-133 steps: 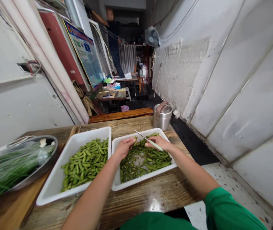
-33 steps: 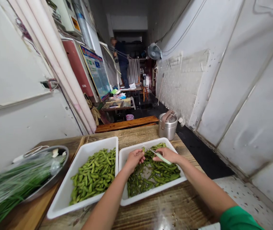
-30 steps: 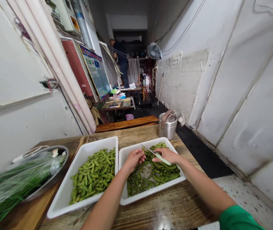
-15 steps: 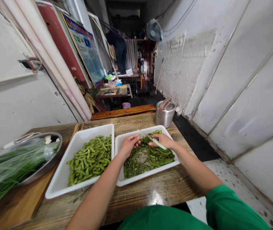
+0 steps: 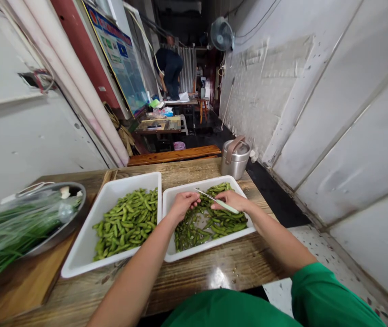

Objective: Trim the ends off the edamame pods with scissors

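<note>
Over the right-hand white tray (image 5: pixel 210 247), my left hand (image 5: pixel 184 204) has its fingertips pinched on an edamame pod, mostly hidden by the fingers. My right hand (image 5: pixel 229 200) grips scissors (image 5: pixel 227 206) with pale green handles. Their blades point left and reach my left fingertips, lying nearly together. Below both hands, edamame pods (image 5: pixel 228 222) lie in that tray, with small trimmed bits and some water showing on its bottom. Close on the left stands a second white tray (image 5: pixel 78 259), holding a heap of edamame pods (image 5: pixel 129 222).
A steel basin (image 5: pixel 78 213) with bagged long green vegetables (image 5: pixel 20 231) sits on the table's left. A lidded steel pot (image 5: pixel 236 161) stands behind the right tray. Beyond the wooden table (image 5: pixel 187 281) are a bench (image 5: pixel 176 155) and a person (image 5: pixel 169 68) bending over.
The scissor blades have come together at my left fingertips. Both hands stay over the right tray. The person in the background has bent lower, and the view has shifted slightly.
</note>
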Demonstrator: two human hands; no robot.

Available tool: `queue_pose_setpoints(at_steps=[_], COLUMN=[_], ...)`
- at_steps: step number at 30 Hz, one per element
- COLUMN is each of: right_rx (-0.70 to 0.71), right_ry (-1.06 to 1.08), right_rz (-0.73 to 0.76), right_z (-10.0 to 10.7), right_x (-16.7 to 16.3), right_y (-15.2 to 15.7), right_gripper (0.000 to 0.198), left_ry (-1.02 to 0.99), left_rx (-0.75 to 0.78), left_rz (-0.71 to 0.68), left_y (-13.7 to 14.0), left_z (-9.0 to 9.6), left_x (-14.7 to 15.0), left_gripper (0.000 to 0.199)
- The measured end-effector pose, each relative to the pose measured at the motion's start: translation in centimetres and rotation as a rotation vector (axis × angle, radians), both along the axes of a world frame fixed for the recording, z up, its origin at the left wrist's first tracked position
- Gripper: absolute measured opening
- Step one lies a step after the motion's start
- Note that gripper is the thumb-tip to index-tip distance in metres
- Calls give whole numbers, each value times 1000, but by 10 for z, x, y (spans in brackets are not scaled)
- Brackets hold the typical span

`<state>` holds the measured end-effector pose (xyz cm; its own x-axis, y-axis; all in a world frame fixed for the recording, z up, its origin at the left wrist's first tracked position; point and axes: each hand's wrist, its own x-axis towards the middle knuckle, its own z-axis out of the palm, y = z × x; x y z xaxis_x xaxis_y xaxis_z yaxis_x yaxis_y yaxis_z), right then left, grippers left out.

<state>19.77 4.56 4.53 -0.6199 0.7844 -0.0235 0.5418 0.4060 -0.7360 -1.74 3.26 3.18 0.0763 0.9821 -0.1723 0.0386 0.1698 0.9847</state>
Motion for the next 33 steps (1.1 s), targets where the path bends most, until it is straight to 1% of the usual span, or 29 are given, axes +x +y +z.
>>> queue_pose_setpoints(at_steps=[2,4,7,8,9,11,12,13,17,20,22,23,24,26,28,29,31,33], right_rx=[-4,0,21,35,51,66,63,66,70,78,82,81,80,82,88,91,93,99], right_ry=[-21,-59,-126,-140,-146,-134,-136,-142,-165,-172,-176,-178,-179,-181,-186,-187,-187,-182], right_rz=[19,24,-26,-71,-120,-191,-210,-213,-214,-197,-205,-213,-221,-230,-230,-227,-223,-221], right_z=[-1,-2,-5,-5,-6,-6,-5,-5,-3,-2,-2,-2,-3,-4,-5,-5,-5,-5], right_x=[0,0,-1,-1,-1,0,1,3,6,6,6,6,6,7,8,8,9,9], right_y=[0,0,2,3,5,7,9,10,12,12,12,12,13,14,16,16,17,18], right_gripper=[48,46,43,43,43,44,44,44,44,47,48,48,48,47,46,46,46,46], left_ry=[24,82,214,229,232,259,299,345,461,642,768,808,828,814,733,672,486,212], left_rx=[-30,-75,-91,-82,-68,-23,6,42,212,286,335,372,404,407,343,304,203,54], left_rz=[-19,-9,28,-4,-70,-223,-264,-272,-173,-115,-100,-108,-145,-298,-453,-493,-485,-468], left_y=[0,-1,-2,-3,-4,-7,-8,-8,-5,-2,-2,-4,-5,-9,-11,-12,-14,-14], left_z=[-3,-5,-3,-1,1,4,5,4,-4,-5,-2,-1,1,3,3,4,6,9], left_x=[-1,-1,-4,-5,-6,-8,-8,-7,-3,-2,1,3,6,15,23,26,28,26], left_gripper=[31,30,34,35,35,33,31,28,23,21,18,16,15,12,9,8,7,15])
